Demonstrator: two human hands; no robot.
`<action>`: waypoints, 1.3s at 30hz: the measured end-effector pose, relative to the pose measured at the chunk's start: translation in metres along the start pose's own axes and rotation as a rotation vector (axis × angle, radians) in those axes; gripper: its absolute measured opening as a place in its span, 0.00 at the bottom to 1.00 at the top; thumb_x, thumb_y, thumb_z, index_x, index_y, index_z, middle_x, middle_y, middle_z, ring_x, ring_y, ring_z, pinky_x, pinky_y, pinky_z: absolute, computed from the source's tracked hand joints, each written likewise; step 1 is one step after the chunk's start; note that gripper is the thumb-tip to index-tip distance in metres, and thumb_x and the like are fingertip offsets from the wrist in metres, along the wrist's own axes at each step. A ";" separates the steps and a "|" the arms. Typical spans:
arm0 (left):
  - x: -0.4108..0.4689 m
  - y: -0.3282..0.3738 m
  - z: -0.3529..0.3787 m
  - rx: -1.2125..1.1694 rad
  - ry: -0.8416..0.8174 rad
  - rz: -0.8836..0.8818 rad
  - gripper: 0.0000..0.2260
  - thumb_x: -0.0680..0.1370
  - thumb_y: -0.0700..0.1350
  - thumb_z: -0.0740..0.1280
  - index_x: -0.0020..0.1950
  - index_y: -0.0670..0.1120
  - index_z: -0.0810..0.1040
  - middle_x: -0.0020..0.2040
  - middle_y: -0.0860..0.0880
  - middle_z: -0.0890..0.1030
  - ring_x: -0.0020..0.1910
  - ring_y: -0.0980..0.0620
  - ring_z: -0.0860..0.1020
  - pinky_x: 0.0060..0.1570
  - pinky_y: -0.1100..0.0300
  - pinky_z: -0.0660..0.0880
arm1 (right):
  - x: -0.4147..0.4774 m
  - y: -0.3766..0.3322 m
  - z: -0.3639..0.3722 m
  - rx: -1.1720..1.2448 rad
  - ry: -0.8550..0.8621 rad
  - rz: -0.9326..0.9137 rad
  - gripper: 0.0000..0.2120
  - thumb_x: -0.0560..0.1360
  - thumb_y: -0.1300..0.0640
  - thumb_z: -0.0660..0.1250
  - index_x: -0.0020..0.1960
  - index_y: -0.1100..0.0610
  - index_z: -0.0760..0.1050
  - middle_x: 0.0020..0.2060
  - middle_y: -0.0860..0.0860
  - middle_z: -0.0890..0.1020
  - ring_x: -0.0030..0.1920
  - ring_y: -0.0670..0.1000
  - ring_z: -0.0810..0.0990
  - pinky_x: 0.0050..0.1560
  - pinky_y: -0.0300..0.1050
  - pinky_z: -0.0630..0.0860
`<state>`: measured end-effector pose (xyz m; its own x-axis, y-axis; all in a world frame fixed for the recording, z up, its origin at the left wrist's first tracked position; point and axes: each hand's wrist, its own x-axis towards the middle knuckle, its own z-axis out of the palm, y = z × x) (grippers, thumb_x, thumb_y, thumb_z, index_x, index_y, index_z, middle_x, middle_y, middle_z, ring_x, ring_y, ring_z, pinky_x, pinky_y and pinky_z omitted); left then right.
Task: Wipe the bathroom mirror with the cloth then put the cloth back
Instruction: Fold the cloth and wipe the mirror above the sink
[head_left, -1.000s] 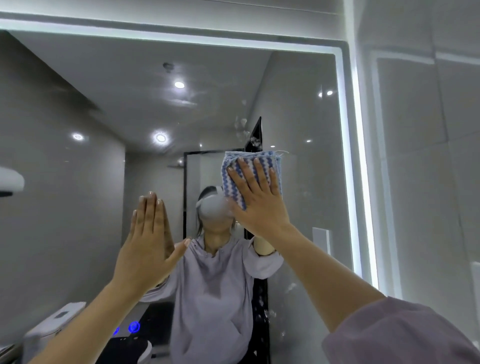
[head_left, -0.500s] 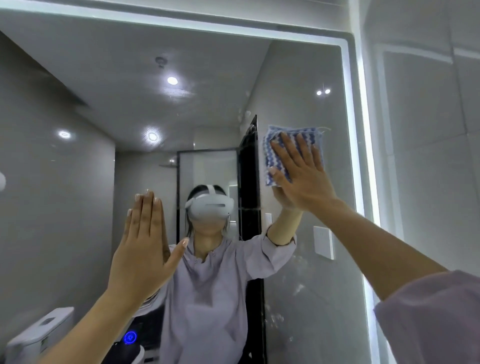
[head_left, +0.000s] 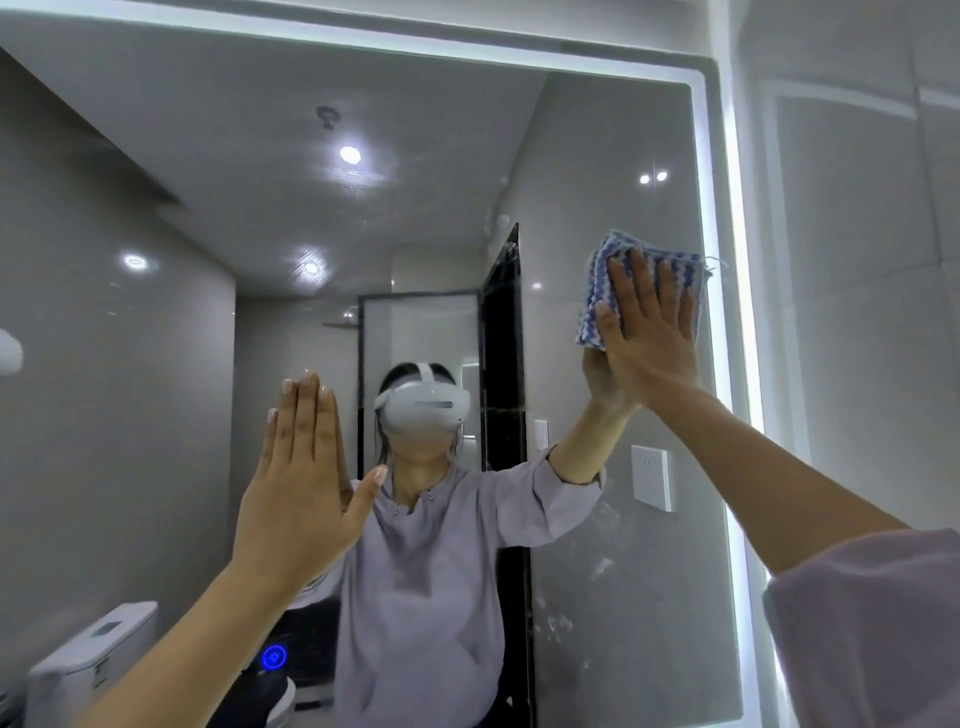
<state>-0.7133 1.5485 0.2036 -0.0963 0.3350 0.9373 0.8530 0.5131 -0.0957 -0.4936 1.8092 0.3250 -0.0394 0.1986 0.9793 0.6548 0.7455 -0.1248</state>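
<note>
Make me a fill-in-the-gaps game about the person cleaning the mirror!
1. The right hand presses a striped ____ flat on the mirror.
2. Its stripes are white and ____.
3. It sits near the mirror's ____ edge.
4. The left hand has straight fingers and holds ____.

Missing words: cloth, blue, right, nothing.

Bright w/ LED strip (head_left: 721, 249) glow round mirror (head_left: 597, 145), ceiling spots (head_left: 350, 154) glaring, edges bent.
</note>
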 end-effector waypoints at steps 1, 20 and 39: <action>0.000 0.000 0.000 0.000 -0.003 -0.001 0.40 0.75 0.64 0.47 0.75 0.37 0.41 0.77 0.40 0.40 0.77 0.46 0.39 0.74 0.54 0.38 | -0.001 -0.005 0.001 -0.004 0.006 0.029 0.29 0.78 0.37 0.39 0.77 0.45 0.44 0.78 0.47 0.48 0.76 0.48 0.38 0.69 0.41 0.23; 0.001 -0.005 0.008 -0.005 0.012 0.005 0.39 0.76 0.63 0.48 0.75 0.36 0.41 0.77 0.39 0.40 0.77 0.44 0.40 0.74 0.52 0.40 | 0.028 -0.185 -0.002 0.024 -0.083 -0.310 0.30 0.81 0.42 0.41 0.77 0.51 0.33 0.77 0.51 0.34 0.75 0.54 0.31 0.71 0.58 0.28; 0.000 -0.005 0.007 0.001 0.009 0.004 0.39 0.76 0.64 0.46 0.75 0.37 0.42 0.77 0.40 0.41 0.77 0.44 0.42 0.73 0.51 0.43 | 0.060 -0.189 0.002 -0.028 -0.060 -0.488 0.29 0.80 0.39 0.39 0.78 0.46 0.39 0.78 0.47 0.42 0.77 0.52 0.35 0.74 0.56 0.32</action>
<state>-0.7213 1.5509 0.2016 -0.0881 0.3299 0.9399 0.8526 0.5129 -0.1001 -0.6216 1.6813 0.4074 -0.3895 -0.1331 0.9113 0.5691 0.7432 0.3518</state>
